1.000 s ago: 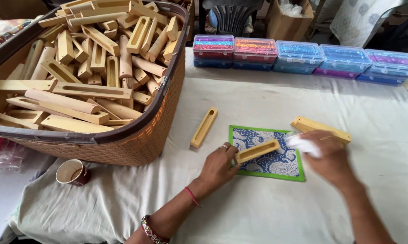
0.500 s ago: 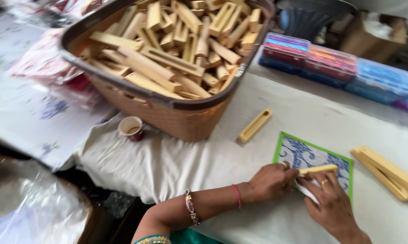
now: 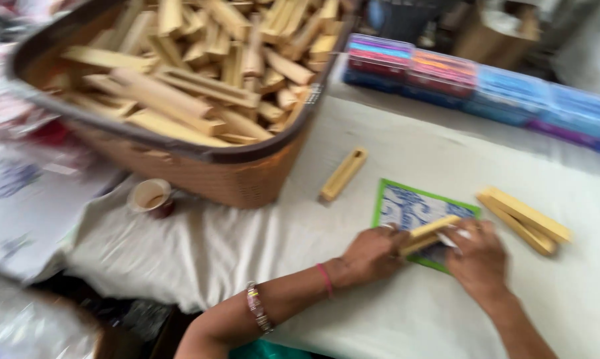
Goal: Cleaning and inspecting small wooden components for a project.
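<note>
The left hand (image 3: pixel 373 252) is closed on the near end of a wooden box (image 3: pixel 429 234) over the patterned mat (image 3: pixel 406 206), and the right hand (image 3: pixel 476 256), which a second ago lay further right, now pinches its other end.

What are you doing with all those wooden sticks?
Both hands hold one wooden piece over a green-edged mat: the left hand steadies one end, the right hand works at the other. One piece lies beside the full basket, and finished-looking ones are stacked to the right.
</note>
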